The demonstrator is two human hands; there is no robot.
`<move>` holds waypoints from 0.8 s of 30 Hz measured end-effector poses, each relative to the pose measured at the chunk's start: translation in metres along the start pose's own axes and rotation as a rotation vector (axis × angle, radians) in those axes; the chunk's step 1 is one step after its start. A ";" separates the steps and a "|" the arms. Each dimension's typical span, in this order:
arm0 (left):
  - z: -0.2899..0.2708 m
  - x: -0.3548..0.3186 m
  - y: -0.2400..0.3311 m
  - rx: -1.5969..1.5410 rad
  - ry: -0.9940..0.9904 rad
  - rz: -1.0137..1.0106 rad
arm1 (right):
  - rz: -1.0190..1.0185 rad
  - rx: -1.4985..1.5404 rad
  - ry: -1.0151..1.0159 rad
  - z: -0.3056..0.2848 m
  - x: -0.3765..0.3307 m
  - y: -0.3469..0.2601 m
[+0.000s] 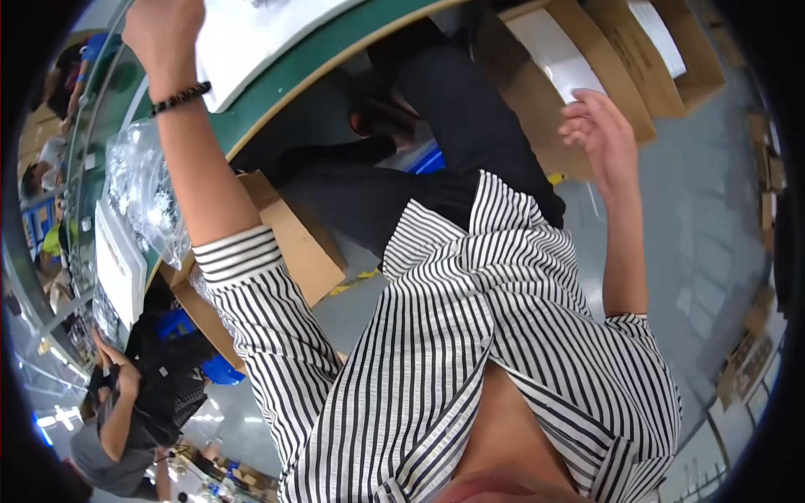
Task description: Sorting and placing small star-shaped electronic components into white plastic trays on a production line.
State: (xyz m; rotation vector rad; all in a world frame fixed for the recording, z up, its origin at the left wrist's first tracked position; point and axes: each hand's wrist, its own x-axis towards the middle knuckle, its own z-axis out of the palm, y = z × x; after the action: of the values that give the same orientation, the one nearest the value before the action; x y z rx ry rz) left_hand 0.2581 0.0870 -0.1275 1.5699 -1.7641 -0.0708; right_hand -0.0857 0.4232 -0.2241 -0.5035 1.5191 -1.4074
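My left hand (165,35), with a dark beaded bracelet (181,98) on the wrist, reaches up over the green workbench (281,81). The upper edge of the picture cuts it off, so its fingers and anything in them are hidden. Beside it lies a white sheet or panel (251,50) on the bench. On the other side, my right hand (605,138) hovers at a cardboard box (537,126), fingers loosely bent and apart, with nothing visible in them. A flat white item (553,54) sits in that box, close to my fingertips; contact is unclear.
Another cardboard box (662,84) with white contents stands farther right. Clear plastic bags (147,189) and a white flat box (120,260) lie along the bench at left. An open carton (302,251) is below the bench edge. Another person (117,427) works at lower left.
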 end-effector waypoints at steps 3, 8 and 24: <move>-0.068 -0.021 -0.007 0.307 0.051 -0.090 | 0.053 0.112 -0.011 -0.002 -0.007 0.024; -0.123 -0.091 -0.035 -0.368 0.151 0.277 | 0.087 0.120 0.066 0.014 -0.001 0.037; -0.055 -0.311 -0.035 -1.047 -0.176 -1.070 | -0.261 -0.889 -0.825 0.214 0.084 0.156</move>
State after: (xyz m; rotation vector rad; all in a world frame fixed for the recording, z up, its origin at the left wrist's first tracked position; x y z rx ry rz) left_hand 0.3037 0.3730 -0.2585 1.4539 -0.5371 -1.4071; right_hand 0.1042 0.2820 -0.3690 -1.6346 1.3082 -0.4633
